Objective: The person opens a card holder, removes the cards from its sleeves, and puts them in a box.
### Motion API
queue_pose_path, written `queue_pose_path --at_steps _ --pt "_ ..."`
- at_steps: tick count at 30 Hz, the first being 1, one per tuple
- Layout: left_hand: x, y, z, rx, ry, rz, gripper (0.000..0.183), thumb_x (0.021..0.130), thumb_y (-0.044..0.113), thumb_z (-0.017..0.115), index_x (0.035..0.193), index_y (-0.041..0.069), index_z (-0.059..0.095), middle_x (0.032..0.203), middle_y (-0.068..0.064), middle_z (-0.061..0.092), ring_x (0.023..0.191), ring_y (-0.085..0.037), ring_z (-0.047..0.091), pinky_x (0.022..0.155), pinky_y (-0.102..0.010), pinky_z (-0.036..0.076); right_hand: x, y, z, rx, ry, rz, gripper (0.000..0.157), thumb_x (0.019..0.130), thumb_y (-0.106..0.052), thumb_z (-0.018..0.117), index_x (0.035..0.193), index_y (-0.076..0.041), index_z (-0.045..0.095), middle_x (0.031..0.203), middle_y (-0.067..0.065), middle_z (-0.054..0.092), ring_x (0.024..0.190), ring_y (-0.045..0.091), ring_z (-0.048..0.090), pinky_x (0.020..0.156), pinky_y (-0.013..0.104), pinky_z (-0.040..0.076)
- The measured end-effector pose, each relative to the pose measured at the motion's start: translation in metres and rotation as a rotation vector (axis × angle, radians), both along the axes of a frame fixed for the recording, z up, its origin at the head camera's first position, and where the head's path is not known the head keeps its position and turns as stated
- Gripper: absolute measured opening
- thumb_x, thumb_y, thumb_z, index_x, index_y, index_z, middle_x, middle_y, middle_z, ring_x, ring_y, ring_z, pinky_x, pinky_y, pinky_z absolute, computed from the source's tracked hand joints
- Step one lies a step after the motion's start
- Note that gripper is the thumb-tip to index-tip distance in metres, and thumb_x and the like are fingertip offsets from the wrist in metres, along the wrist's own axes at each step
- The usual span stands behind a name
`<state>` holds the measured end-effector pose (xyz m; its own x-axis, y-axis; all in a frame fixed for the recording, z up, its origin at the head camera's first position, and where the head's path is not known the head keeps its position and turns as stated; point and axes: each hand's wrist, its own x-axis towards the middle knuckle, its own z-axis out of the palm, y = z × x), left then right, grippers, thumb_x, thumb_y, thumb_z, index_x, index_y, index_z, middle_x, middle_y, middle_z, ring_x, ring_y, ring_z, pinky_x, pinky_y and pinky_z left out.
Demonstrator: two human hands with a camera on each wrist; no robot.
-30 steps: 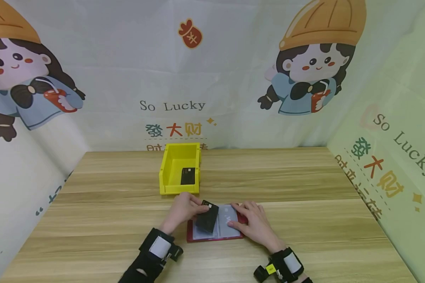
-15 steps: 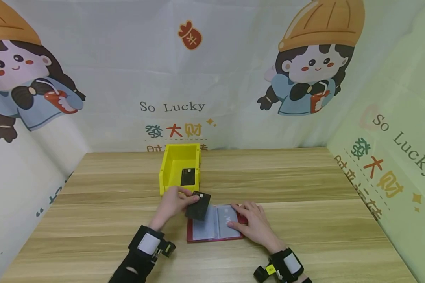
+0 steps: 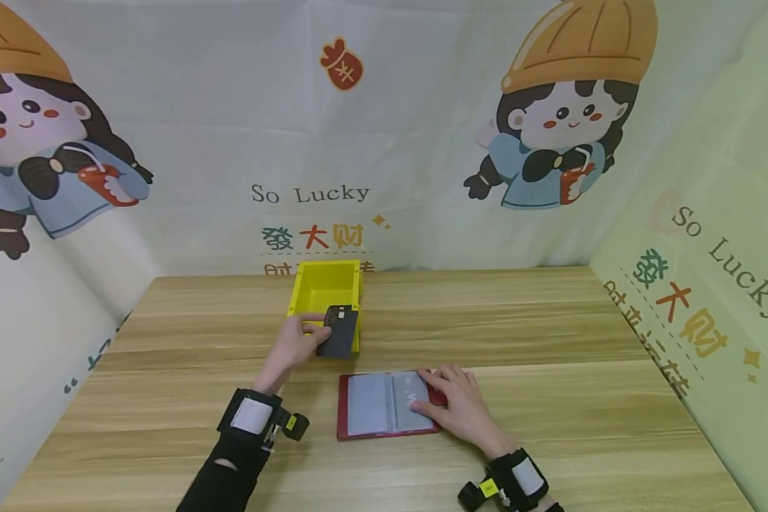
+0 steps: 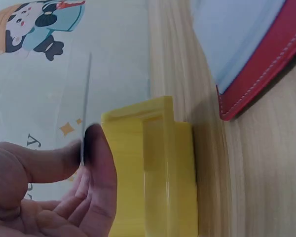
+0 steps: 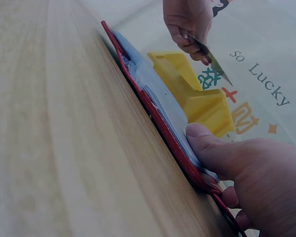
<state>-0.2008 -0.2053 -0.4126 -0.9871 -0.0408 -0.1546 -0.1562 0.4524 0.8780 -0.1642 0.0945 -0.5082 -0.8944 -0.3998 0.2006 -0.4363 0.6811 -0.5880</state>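
My left hand [image 3: 289, 346] pinches a black bank card [image 3: 338, 334] between thumb and fingers, above the front edge of a yellow bin [image 3: 323, 284]. In the left wrist view the card [image 4: 87, 98] is seen edge-on, upright in the pinch. A red card holder [image 3: 343, 409] lies spread on the table, with clear plastic sleeves [image 3: 369, 405] showing. My right hand [image 3: 457, 405] grips its right side, thumb on the sleeves and other fingers at the edge, as the right wrist view shows. The other black card in the bin is hidden.
The wood-grain table [image 3: 537, 334] carries the bin near its back and the card holder closer to me. A printed cloth backdrop [image 3: 422, 142] rises behind the table and along both sides.
My left hand has lifted the black card away from the card holder's left page and carried it left and back to the bin. My right hand has stayed in place.
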Motion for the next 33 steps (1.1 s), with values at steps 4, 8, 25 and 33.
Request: queue_pose_path --at_steps 4,8,25,33 --pt "-0.005 0.001 0.001 0.043 0.014 0.054 0.044 0.107 0.007 0.053 0.147 -0.011 0.047 0.106 -0.02 0.064 0.08 -0.016 0.058 0.07 -0.027 0.05 0.0 0.001 0.0 0.002 0.008 0.004 0.057 0.089 -0.034 0.083 0.136 -0.005 0.07 0.096 -0.005 0.057 0.089 0.013 0.043 0.083 0.032 0.028" --pt "-0.009 0.003 0.001 0.024 0.03 0.106 0.048 0.107 0.007 0.05 0.152 -0.006 0.043 0.112 -0.021 0.06 0.081 -0.018 0.057 0.068 -0.027 0.046 0.001 0.001 0.0 0.003 0.015 0.005 0.057 0.089 -0.035 0.083 0.136 -0.006 0.07 0.096 -0.004 0.057 0.09 0.013 0.043 0.083 0.032 0.028" --pt "-0.035 0.017 -0.016 -0.148 0.237 0.237 0.025 0.102 -0.002 0.057 0.123 -0.01 0.068 0.116 -0.031 0.068 0.093 -0.037 0.064 0.066 -0.024 0.042 -0.002 0.001 -0.001 0.005 0.012 0.006 0.057 0.089 -0.035 0.082 0.137 -0.006 0.069 0.093 -0.005 0.054 0.087 0.012 0.04 0.082 0.031 0.026" --pt "-0.041 0.021 -0.024 -0.291 0.287 0.223 0.018 0.098 -0.001 0.068 0.112 -0.01 0.072 0.106 -0.028 0.074 0.097 -0.042 0.07 0.081 -0.047 0.055 0.0 0.003 -0.002 0.01 0.037 0.019 0.057 0.09 -0.036 0.082 0.137 -0.006 0.069 0.094 -0.005 0.055 0.087 0.011 0.04 0.081 0.03 0.027"
